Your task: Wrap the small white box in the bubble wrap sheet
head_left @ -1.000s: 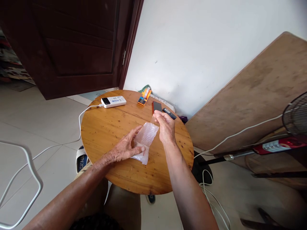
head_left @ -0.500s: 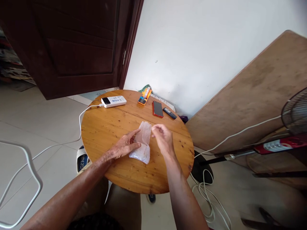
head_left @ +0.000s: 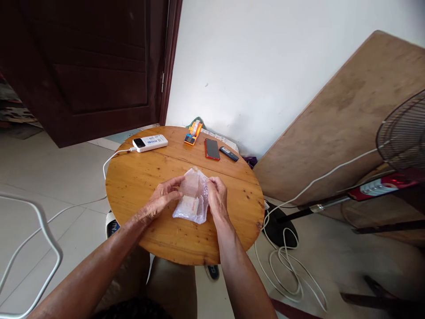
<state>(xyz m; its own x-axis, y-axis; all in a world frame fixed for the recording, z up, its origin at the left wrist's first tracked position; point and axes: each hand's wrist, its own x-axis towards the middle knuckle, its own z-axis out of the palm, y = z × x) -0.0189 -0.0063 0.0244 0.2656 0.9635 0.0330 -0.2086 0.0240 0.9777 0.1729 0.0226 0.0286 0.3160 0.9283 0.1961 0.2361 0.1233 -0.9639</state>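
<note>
A piece of clear bubble wrap (head_left: 192, 197) lies folded near the middle of the round wooden table (head_left: 159, 239); something small and orange shows through it. My left hand (head_left: 162, 197) grips its left edge with thumb and fingers. On the other side, my right hand (head_left: 217, 197) pinches the right edge and folds it inward. Both hands rest low on the tabletop.
A white power bank (head_left: 150, 142) with a white cable (head_left: 109, 159) lies at the table's far left. An orange tape dispenser (head_left: 192, 134), a red phone (head_left: 211, 149) and a small dark device (head_left: 229, 153) sit at the far edge. A leaning wooden board (head_left: 338, 115), a fan (head_left: 403, 133) and floor cables (head_left: 285, 270) are at the right.
My right hand came down from above the phone to the bubble wrap and folded the raised flap over. The wrap went from a flat sheet to a folded bundle. The view shifted slightly.
</note>
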